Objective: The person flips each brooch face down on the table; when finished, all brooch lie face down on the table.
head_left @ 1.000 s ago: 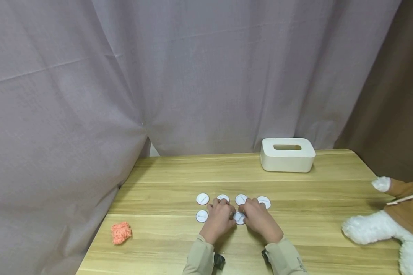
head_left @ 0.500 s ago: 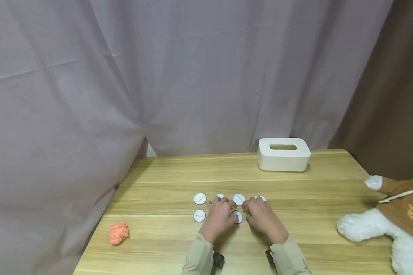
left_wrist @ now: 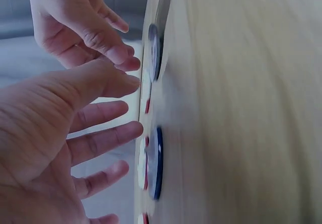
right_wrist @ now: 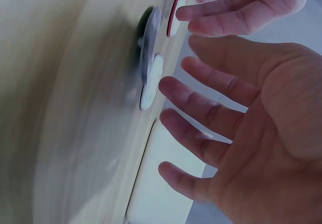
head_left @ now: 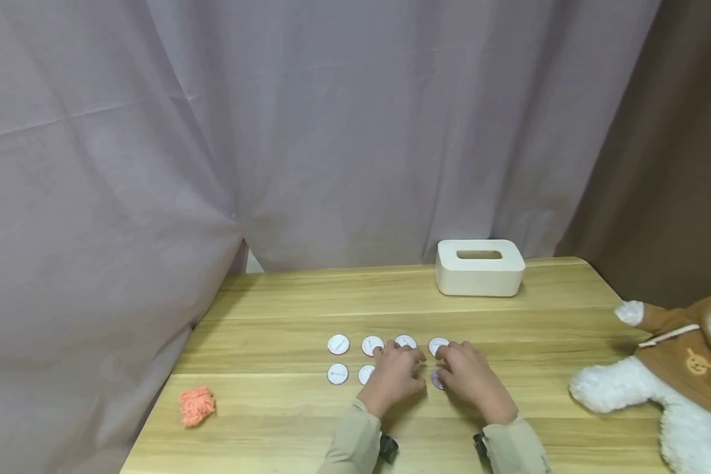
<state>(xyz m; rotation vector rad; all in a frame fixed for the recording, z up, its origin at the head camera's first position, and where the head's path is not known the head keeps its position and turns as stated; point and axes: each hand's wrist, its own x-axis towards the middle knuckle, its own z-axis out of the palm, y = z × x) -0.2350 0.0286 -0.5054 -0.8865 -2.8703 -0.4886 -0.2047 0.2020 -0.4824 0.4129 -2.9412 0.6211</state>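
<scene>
Round flat discs with dark rims lie in two rows. Most show white tops with small print, such as the near-left disc (head_left: 337, 374) and the far-left disc (head_left: 338, 344). A purple-faced disc (head_left: 437, 379) in the near row is partly covered by my right hand (head_left: 471, 378). In the right wrist view that hand's fingers are spread and gently bent beside a blurred, tilted disc (right_wrist: 148, 45). My left hand (head_left: 394, 375) hovers over the near row, its fingers extended and apart in the left wrist view, close to a blue-rimmed disc (left_wrist: 156, 163). Neither hand grips anything.
A white tissue box (head_left: 480, 268) stands at the back of the wooden table (head_left: 284, 421). A coral yarn bundle (head_left: 197, 405) lies at the left. At the right sits a white plush toy (head_left: 619, 388) in a brown top. Grey curtains hang behind.
Both hands have shifted right along the rows. The near disc between them is now hidden by my left hand, the second near disc has come into view, and a purple face shows by my right hand.
</scene>
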